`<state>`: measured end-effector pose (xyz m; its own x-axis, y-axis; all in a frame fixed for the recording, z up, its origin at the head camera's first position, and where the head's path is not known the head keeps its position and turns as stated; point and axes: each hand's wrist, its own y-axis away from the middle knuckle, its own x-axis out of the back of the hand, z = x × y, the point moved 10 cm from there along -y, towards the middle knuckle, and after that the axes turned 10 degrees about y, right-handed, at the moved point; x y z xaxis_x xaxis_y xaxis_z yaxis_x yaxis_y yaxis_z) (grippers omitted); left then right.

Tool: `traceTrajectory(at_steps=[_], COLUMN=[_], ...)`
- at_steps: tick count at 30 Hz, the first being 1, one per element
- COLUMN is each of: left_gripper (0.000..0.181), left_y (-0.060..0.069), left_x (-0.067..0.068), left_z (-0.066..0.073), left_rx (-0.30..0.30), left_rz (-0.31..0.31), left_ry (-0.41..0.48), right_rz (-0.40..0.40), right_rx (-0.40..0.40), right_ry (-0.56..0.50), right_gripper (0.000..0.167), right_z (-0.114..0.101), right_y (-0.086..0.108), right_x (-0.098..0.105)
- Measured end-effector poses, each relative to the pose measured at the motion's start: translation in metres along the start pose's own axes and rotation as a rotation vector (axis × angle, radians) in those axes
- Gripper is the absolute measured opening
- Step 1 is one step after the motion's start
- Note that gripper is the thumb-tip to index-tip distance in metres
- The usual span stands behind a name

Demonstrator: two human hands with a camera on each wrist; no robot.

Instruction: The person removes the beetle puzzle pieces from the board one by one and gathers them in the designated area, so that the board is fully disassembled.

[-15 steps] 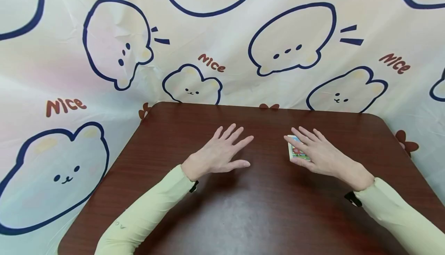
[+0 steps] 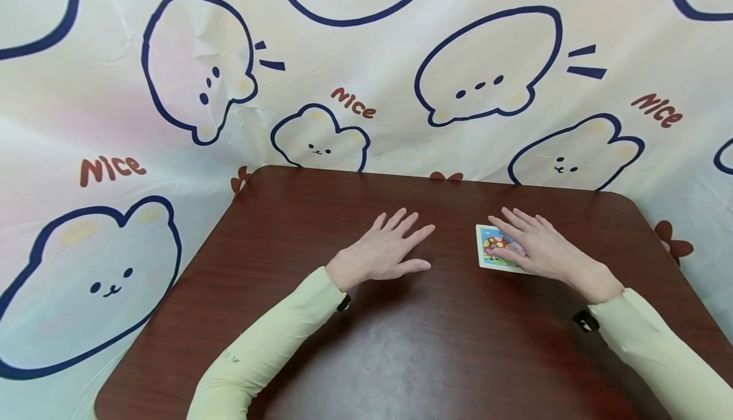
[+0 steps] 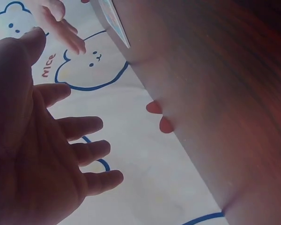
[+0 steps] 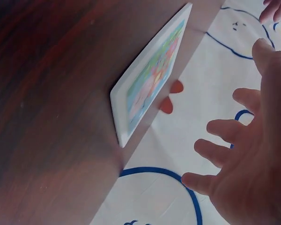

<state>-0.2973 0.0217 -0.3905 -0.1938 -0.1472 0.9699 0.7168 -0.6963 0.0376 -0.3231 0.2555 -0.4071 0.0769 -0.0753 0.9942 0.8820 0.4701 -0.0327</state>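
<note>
A flat card with a white border and a colourful picture (image 2: pixel 494 242) lies on the table; the right wrist view shows the card (image 4: pixel 152 77) flat on the wood. My right hand (image 2: pixel 544 251) is above its right part with fingers spread, covering some of it in the head view. In the right wrist view a gap separates the right hand (image 4: pixel 246 145) from the card. My left hand (image 2: pixel 380 251) hovers to the left of the card, fingers spread, holding nothing. The left wrist view has the left hand (image 3: pixel 51 140) with straight fingers and the card's edge (image 3: pixel 114 21) at the top.
The dark brown table (image 2: pixel 401 343) has rounded far corners. Behind and beside it hangs a pale cloth (image 2: pixel 389 57) with blue-outlined bears and red lettering. Both forearms wear light green sleeves with something black at the wrists.
The left hand has moved a little to the right. The right hand has shifted slightly right, uncovering more of the card. The head view has shifted slightly.
</note>
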Motion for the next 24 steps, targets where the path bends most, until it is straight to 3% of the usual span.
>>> traceTrajectory(at_steps=[11,20,24], left_gripper=[0.071,0.07,0.07], left_y=[-0.026,-0.043,-0.05], left_x=[-0.009,-0.025,-0.028], left_z=[-0.007,-0.007,-0.006], left_rx=[0.068,0.098,0.11], left_rz=[-0.031,-0.088,-0.081], left_ry=[0.063,0.151,0.187], right_rz=[-0.063,-0.112,-0.128], right_rx=[-0.069,-0.103,-0.109], right_ry=[-0.082,-0.164,-0.192], right_gripper=[0.079,0.083,0.082], right_z=[0.025,0.034,0.036], right_y=[-0.005,-0.004,-0.004], right_x=[-0.013,-0.027,-0.031])
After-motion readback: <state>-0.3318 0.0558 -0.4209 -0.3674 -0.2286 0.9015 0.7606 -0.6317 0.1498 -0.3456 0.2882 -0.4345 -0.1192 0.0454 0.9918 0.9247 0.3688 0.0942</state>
